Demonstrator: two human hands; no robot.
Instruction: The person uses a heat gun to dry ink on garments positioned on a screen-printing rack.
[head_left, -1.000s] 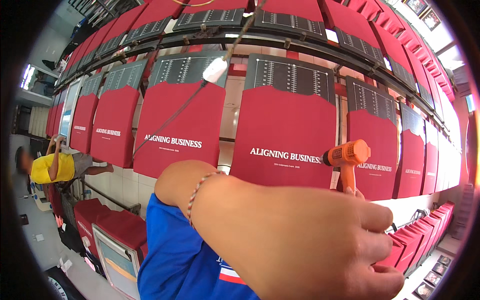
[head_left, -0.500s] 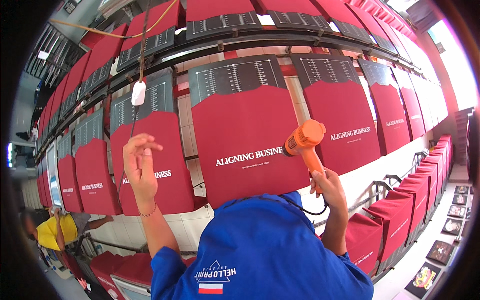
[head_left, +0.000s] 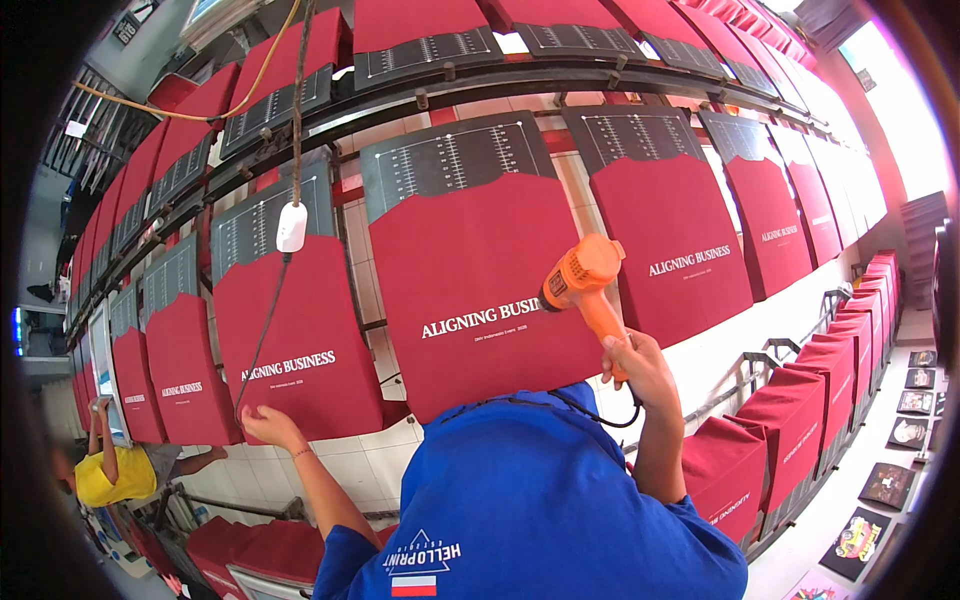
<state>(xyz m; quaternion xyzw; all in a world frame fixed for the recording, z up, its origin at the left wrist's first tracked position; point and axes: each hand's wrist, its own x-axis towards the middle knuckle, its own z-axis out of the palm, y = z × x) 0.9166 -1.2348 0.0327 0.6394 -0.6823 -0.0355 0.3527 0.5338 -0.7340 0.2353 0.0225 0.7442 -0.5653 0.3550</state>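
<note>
An orange heat gun (head_left: 590, 290) is held by its handle in my right hand (head_left: 640, 368), its dark nozzle turned left over the white lettering of a dark red T-shirt (head_left: 480, 250). That shirt lies stretched over a black board with white ruler marks, directly in front of me. My left hand (head_left: 272, 428) is lower left, by the bottom edge of the neighbouring red T-shirt (head_left: 290, 310). Its fingers are closed on a black power cord (head_left: 262, 345), which hangs from a white plug connector (head_left: 291, 228). A black cord also leaves the heat gun's handle.
Long rows of boards with red shirts run left and right, on black metal rails (head_left: 420, 103). Another row (head_left: 790, 410) stands behind at right. A person in a yellow top (head_left: 115, 472) works at far left. Printed dark squares (head_left: 886, 495) lie on the white floor at right.
My left hand has dropped from in front of the left shirt to its lower edge, at the cord. The heat gun has shifted slightly left along the lettering. The view has moved a little too.
</note>
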